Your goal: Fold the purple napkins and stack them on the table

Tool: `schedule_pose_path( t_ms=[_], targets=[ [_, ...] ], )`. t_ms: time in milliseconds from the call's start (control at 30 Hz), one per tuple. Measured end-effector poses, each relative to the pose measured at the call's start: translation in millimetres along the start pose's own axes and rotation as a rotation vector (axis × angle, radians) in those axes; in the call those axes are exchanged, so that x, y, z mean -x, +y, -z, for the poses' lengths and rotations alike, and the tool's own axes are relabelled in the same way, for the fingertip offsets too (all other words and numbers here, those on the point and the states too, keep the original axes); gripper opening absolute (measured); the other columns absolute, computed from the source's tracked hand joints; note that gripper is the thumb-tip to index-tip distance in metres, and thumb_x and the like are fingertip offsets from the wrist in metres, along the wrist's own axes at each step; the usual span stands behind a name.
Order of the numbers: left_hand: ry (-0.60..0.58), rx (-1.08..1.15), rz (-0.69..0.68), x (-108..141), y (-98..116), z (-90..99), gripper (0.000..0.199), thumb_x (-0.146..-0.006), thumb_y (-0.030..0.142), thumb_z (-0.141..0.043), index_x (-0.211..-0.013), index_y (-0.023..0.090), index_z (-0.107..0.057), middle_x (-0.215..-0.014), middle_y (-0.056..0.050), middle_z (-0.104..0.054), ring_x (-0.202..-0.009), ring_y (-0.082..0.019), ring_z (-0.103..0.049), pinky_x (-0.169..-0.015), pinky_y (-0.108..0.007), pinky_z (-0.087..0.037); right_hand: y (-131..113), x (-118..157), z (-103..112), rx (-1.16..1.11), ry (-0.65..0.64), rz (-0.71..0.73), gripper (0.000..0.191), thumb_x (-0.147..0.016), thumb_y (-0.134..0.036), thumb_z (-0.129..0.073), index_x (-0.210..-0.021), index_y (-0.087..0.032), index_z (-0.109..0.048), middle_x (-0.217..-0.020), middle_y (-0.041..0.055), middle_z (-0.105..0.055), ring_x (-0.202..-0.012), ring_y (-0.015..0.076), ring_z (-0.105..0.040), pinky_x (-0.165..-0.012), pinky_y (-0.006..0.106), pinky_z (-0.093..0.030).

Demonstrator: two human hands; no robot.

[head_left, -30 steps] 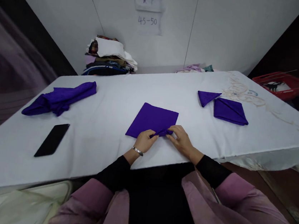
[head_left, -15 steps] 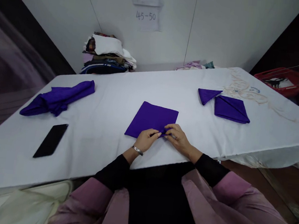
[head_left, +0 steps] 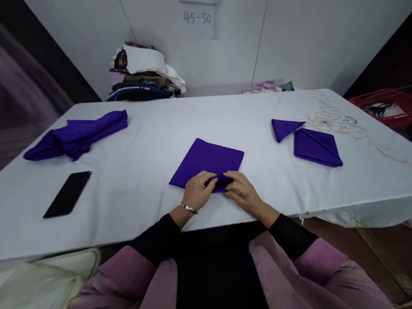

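Note:
A purple cloth napkin [head_left: 207, 158], folded into a flat square, lies on the white-covered table [head_left: 136, 176] in front of me. My left hand [head_left: 198, 189], with a silver bracelet at its wrist, pinches a near edge of the napkin between thumb and fingers. Just to the right, my right hand [head_left: 242, 191] grips the same edge near the corner, a ring on one finger. Between both hands the upper layer is lifted, leaving a small dark gap in the fold. My fingers hide the near corner.
Right of the napkin lie a folded purple triangle [head_left: 285, 129] and a folded purple piece [head_left: 318, 148]. A crumpled purple cloth [head_left: 77, 135] and a black phone-like slab [head_left: 68, 194] are at left. Folded clothes [head_left: 144, 75] stand by the wall; a red basket [head_left: 393, 109] is far right.
The napkin's near edge has been raised and its fold spread a little wider between my hands. My left fingers have shifted slightly along it. The view has moved slightly.

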State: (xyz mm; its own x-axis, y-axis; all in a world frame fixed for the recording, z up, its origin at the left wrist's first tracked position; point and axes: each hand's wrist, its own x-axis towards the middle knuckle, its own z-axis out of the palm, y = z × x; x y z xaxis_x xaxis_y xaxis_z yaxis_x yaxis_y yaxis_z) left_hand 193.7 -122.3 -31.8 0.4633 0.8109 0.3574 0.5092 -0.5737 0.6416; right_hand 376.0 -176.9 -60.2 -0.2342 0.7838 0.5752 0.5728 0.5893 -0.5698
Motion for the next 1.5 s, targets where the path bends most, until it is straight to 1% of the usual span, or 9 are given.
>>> schedule_pose_path(
  t_ms=[133,233,433,700,833,967,1133,1300,1500],
  targets=[
    [0.032,-0.04,-0.041,1.0,2.2,-2.2,0.013,-0.083,0.019,-0.051,-0.088,0.02,-0.062,-0.086,-0.001,-0.064,-0.079,-0.013,-0.058,-0.072,-0.025,-0.045,-1.0,2.1,0.8,0.028,0.009,0.021,0.008,-0.084,-0.019,-0.054,-0.084,-0.021,-0.061,-0.134,0.0098,-0.045,-0.126,0.0247,-0.036,-0.1,0.05,-0.033],
    [-0.04,-0.107,-0.11,6.0,2.7,-7.7,0.012,-0.081,0.017,-0.052,-0.088,0.02,-0.061,-0.085,-0.001,-0.065,-0.081,-0.014,-0.059,-0.074,-0.027,-0.046,-0.2,2.9,0.7,0.032,0.016,0.015,0.008,-0.083,-0.02,-0.054,-0.084,-0.021,-0.062,-0.137,0.0088,-0.042,-0.128,0.0249,-0.034,-0.101,0.05,-0.031],
    [-0.158,-0.142,-0.129,12.6,1.1,-11.5,0.012,-0.081,0.018,-0.053,-0.087,0.021,-0.063,-0.084,-0.001,-0.067,-0.082,-0.015,-0.06,-0.075,-0.029,-0.048,1.9,3.9,-3.3,-0.048,0.027,0.022,0.008,-0.085,-0.019,-0.053,-0.088,-0.023,-0.059,-0.103,0.0057,-0.065,-0.106,0.0196,-0.054,-0.093,0.042,-0.04],
    [-0.276,-0.078,-0.17,15.4,-3.9,1.2,0.02,-0.082,0.02,-0.05,-0.095,0.021,-0.064,-0.097,-0.002,-0.069,-0.091,-0.015,-0.061,-0.084,-0.031,-0.048,2.2,9.1,-7.6,-0.025,0.053,-0.04,0.015,-0.084,-0.02,-0.054,-0.099,-0.021,-0.056,-0.089,0.0052,-0.064,-0.088,0.019,-0.057,-0.082,0.038,-0.044],
    [-0.238,-0.182,-0.09,-3.3,-24.9,15.1,0.028,-0.087,0.03,-0.042,-0.102,0.02,-0.064,-0.105,-0.004,-0.067,-0.101,-0.016,-0.058,-0.092,-0.033,-0.045,0.4,10.2,-5.6,0.015,-0.04,0.046,0.031,-0.086,-0.016,-0.051,-0.117,-0.019,-0.049,-0.092,0.0069,-0.064,-0.085,0.0184,-0.056,-0.078,0.036,-0.045],
    [-0.286,-0.459,-0.041,-31.0,-57.8,21.7,0.044,-0.087,0.041,-0.042,-0.123,0.018,-0.052,-0.135,-0.009,-0.048,-0.129,-0.024,-0.035,-0.107,-0.046,-0.027,-1.6,10.3,-4.6,0.134,-0.171,0.167,0.024,-0.088,-0.013,-0.044,-0.108,-0.017,-0.056,-0.09,0.009,-0.063,-0.085,0.0186,-0.055,-0.077,0.036,-0.044],
    [-0.379,-0.606,0.185,-53.9,-92.6,21.7,0.06,-0.088,0.052,-0.029,-0.137,0.018,-0.034,-0.148,-0.008,-0.028,-0.136,-0.026,-0.021,-0.109,-0.05,-0.018,-3.3,13.1,-6.6,0.234,-0.244,0.226,0.022,-0.088,-0.01,-0.041,-0.096,-0.015,-0.061,-0.086,0.0088,-0.063,-0.081,0.0179,-0.052,-0.073,0.033,-0.042],
    [-0.424,-0.701,0.215,-71.7,-85.9,19.0,0.06,-0.087,0.053,-0.028,-0.135,0.018,-0.037,-0.147,-0.009,-0.029,-0.136,-0.028,-0.019,-0.108,-0.055,-0.014,-7.0,13.3,-7.9,0.307,-0.245,0.241,0.024,-0.09,-0.011,-0.039,-0.094,-0.014,-0.062,-0.086,0.0088,-0.062,-0.078,0.0173,-0.05,-0.07,0.031,-0.041],
    [-0.422,-0.659,0.088,-80.8,-86.1,8.7,0.064,-0.087,0.057,-0.024,-0.139,0.02,-0.03,-0.15,-0.008,-0.022,-0.138,-0.024,-0.015,-0.109,-0.053,-0.011,-9.8,12.9,-11.6,0.345,-0.282,0.224,0.024,-0.091,-0.013,-0.039,-0.085,-0.015,-0.062,-0.084,0.0081,-0.06,-0.079,0.0172,-0.048,-0.07,0.03,-0.04]
  ],
)
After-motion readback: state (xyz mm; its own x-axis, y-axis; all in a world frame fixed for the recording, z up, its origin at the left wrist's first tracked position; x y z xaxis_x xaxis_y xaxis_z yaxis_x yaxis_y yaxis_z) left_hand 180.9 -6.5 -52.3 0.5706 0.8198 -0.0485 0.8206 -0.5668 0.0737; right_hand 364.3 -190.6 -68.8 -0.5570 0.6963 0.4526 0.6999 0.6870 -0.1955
